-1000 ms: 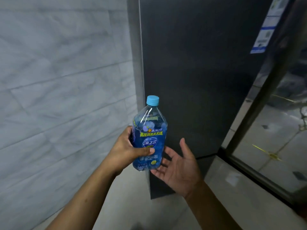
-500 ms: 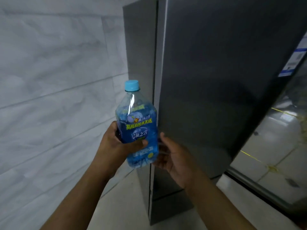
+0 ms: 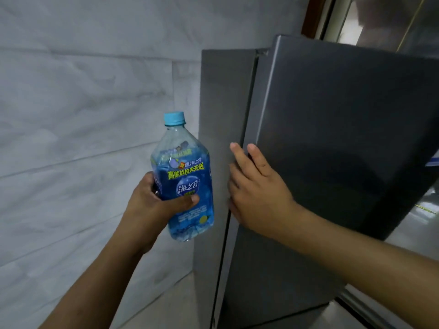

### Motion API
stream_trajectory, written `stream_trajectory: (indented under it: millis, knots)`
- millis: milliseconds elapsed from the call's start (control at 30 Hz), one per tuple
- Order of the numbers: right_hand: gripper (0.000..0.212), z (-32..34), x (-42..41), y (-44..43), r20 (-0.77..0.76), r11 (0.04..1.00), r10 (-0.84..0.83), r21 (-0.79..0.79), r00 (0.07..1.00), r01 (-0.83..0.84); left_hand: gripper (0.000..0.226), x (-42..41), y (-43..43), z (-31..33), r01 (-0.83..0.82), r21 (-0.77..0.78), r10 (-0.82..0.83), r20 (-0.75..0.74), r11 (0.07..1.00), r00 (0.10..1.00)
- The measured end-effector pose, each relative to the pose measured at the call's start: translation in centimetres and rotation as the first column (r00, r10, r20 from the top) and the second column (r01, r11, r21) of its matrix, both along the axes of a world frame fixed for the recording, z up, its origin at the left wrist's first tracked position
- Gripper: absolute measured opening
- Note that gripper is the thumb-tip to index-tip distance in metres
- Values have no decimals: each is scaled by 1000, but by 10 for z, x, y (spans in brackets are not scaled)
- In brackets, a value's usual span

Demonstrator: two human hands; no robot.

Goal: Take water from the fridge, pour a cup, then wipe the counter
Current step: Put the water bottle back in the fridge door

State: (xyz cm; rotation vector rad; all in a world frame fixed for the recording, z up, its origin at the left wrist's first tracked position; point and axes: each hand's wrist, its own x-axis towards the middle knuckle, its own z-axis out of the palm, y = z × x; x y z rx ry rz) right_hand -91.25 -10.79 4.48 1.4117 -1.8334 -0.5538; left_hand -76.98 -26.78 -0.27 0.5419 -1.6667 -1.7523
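Head camera: tall dark-grey metal fridge (image 3: 332, 162) fills the right. Just left of it, upright, the clear plastic water bottle (image 3: 184, 186), blue label and cap, gripped by the left hand (image 3: 152, 207). Right hand (image 3: 259, 193) lies straight-fingered against the door edge.

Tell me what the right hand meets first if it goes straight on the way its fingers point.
The fridge door: the right hand seems to touch it near its left edge.
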Motion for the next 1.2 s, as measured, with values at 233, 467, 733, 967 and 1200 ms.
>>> stream_trajectory:
  millis: [233, 467, 733, 967, 1200]
  knots:
    - [66, 8, 14, -25, -300, 935, -112, 290, 947, 203, 79, -4, -14, -15, 56, 84, -59, 31, 995, 998]
    - [90, 6, 27, -32, -303, 884, -185, 364, 935, 293, 71, 3, -11, -28, 145, 149, -147, -1, 978, 989]
    - [72, 7, 38, -20, -361, 869, -204, 362, 910, 338, 62, 25, 10, -44, 156, 189, -160, 9, 969, 987]
    - [78, 2, 64, 42, -262, 910, -156, 338, 952, 242, 69, 43, 40, -45, 111, 161, -114, 5, 981, 994]
    - [74, -5, 95, 156, -96, 944, -191, 256, 977, 210, 79, 38, 114, -42, 116, 144, -117, -1, 983, 993]
